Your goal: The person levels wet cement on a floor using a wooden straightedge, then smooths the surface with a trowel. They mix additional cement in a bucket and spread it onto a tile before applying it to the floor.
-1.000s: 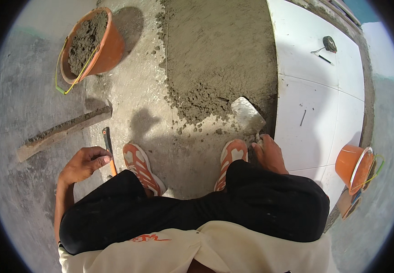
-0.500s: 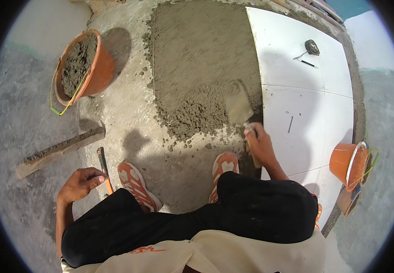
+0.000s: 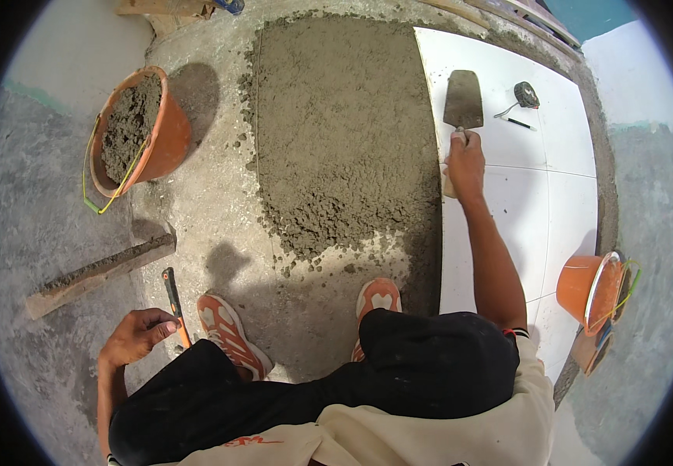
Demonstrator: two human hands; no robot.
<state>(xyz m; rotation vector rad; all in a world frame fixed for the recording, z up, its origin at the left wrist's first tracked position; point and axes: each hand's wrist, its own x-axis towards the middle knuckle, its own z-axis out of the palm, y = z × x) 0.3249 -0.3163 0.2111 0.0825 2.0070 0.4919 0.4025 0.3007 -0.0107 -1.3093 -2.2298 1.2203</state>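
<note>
My right hand (image 3: 467, 165) is closed round the handle of a trowel (image 3: 463, 101), its mortar-smeared blade over the white tiles (image 3: 499, 206), pointing away from me. Left of those tiles lies a bed of wet grey mortar (image 3: 344, 116), smooth at the far side and lumpy along its near edge. My left hand (image 3: 136, 338) hangs by my left knee, fingers loosely curled and thumb apart from them, with nothing seen in it. Close beside its fingertips, a tool with a black and orange handle (image 3: 172, 295) lies on the floor, its lower end hidden by my knee.
An orange bucket of mortar (image 3: 169, 140) stands tilted at the far left, near a mortar-crusted board (image 3: 104, 276). On the tiles are a tape measure (image 3: 525, 95) and a pen (image 3: 518, 123). A second orange bucket (image 3: 582, 289) is at the right, by the wall.
My right hand has carried the trowel from the mortar's near right part up and right over the tiles. The left hand stays by the knee. The view has shifted slightly.
</note>
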